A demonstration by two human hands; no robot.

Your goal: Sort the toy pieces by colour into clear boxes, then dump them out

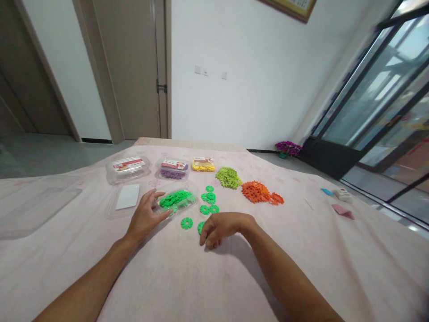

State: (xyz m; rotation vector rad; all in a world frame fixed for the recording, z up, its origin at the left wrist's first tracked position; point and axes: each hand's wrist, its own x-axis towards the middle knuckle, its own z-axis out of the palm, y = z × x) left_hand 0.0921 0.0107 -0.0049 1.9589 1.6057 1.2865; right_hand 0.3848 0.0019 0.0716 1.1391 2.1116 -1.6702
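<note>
My left hand (146, 213) grips the left side of a clear plastic box (191, 204), thumb along its near edge and fingers behind it. Inside the box lies a heap of green flower-shaped plastic discs (177, 198). My right hand (221, 227) is low over the cloth with its fingers curled down; whether something is between the fingertips is hidden. Right beside it, a green disc (200, 227) is partly covered by the hand. Another green disc (187, 223) lies flat nearer the box, and several more (209, 197) are scattered to the box's right.
Behind stand closed clear boxes with purple pieces (174, 174) and yellow pieces (203, 168), plus a labelled clear box (129, 167). Lime pieces (228, 177) and orange pieces (256, 191) lie in piles. A lid (127, 197) and a large clear tray (40, 214) are at left.
</note>
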